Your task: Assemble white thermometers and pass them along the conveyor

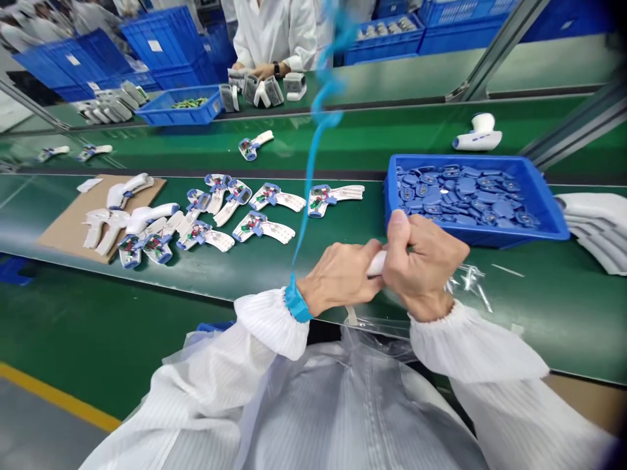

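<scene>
Left hand (337, 277) and right hand (422, 264) pinch a white plastic part (376, 263) between narrowly closed fingers, just in front of the blue tray (539, 189). A loose pinch could drop it; the blue wrist-strap cord (313, 176) could snag.

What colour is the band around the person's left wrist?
The fabric wrist band is bright blue, clearest in the head view.

Held part (376, 263) white; wrist strap (298, 301), coiled cord (321, 111) blue; sleeve (206, 398) white, faint stripes apparently; belt (235, 277) green.
</scene>
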A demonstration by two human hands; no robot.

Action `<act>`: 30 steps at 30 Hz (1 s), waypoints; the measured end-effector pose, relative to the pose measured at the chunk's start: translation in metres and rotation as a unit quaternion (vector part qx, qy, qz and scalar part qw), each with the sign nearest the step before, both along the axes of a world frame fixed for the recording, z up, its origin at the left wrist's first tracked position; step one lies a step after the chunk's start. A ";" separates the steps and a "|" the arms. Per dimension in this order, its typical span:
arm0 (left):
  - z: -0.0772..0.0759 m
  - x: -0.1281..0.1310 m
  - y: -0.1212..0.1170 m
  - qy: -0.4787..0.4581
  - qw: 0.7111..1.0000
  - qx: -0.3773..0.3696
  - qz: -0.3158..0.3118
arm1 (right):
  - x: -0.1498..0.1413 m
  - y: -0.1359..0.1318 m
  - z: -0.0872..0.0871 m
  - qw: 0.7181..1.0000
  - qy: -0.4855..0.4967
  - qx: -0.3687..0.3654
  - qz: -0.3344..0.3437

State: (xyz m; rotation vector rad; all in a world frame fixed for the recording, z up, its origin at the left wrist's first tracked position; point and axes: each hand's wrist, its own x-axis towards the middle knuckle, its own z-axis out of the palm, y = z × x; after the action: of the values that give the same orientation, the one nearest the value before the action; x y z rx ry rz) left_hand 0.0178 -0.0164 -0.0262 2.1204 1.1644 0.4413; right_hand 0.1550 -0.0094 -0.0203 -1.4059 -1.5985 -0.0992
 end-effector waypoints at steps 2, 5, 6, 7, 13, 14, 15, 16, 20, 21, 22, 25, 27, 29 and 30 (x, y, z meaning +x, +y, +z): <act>0.003 -0.003 0.001 -0.046 0.998 -0.048 0.005 | 0.005 0.000 0.001 0.999 0.028 -0.021 -0.023; -0.001 0.002 -0.002 -0.007 0.998 -0.058 0.019 | 0.005 -0.001 -0.005 0.993 0.023 -0.113 -0.026; -0.004 0.005 -0.004 0.026 0.999 -0.036 0.022 | 0.003 -0.002 -0.008 0.990 0.015 -0.137 -0.031; -0.007 0.009 -0.006 0.055 0.998 -0.010 0.026 | 0.001 -0.003 -0.011 0.988 0.009 -0.150 -0.042; -0.006 -0.012 -0.019 0.052 0.994 -0.038 0.092 | 0.031 0.010 0.000 0.972 -0.063 -0.221 0.055; -0.002 -0.024 -0.019 0.050 0.992 -0.056 0.105 | 0.047 0.020 0.006 0.966 -0.081 -0.237 0.069; 0.002 -0.036 -0.018 0.054 0.990 -0.065 0.117 | 0.066 0.033 0.011 0.962 -0.097 -0.245 0.070; 0.005 -0.047 -0.016 0.060 0.988 -0.060 0.129 | 0.085 0.047 0.015 0.960 -0.118 -0.246 0.063; 0.011 -0.063 -0.003 0.139 0.982 0.081 0.099 | 0.133 0.109 0.010 0.931 -0.213 -0.280 0.093; 0.010 -0.058 0.001 0.183 0.974 0.121 0.060 | 0.136 0.120 0.004 0.922 -0.230 -0.292 0.104; 0.009 -0.050 0.004 0.228 0.962 0.149 0.013 | 0.137 0.129 -0.002 0.915 -0.245 -0.301 0.112; 0.005 -0.027 0.011 0.293 0.939 0.153 -0.096 | 0.135 0.139 -0.014 0.908 -0.268 -0.300 0.116; 0.007 -0.020 0.013 0.254 0.955 0.115 -0.098 | 0.136 0.135 -0.012 0.915 -0.264 -0.287 0.105; 0.013 -0.021 0.013 0.192 0.979 0.057 -0.042 | 0.139 0.123 -0.002 0.925 -0.252 -0.271 0.082; 0.016 -0.024 0.013 0.157 0.987 0.021 0.001 | 0.139 0.115 0.005 0.931 -0.240 -0.265 0.071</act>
State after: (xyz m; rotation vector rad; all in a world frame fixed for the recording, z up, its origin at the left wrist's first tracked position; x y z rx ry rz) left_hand -0.0060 -0.0033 -0.0104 2.2830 1.3408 0.1336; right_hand 0.2940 0.1058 -0.0158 -1.7576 -2.2474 0.0910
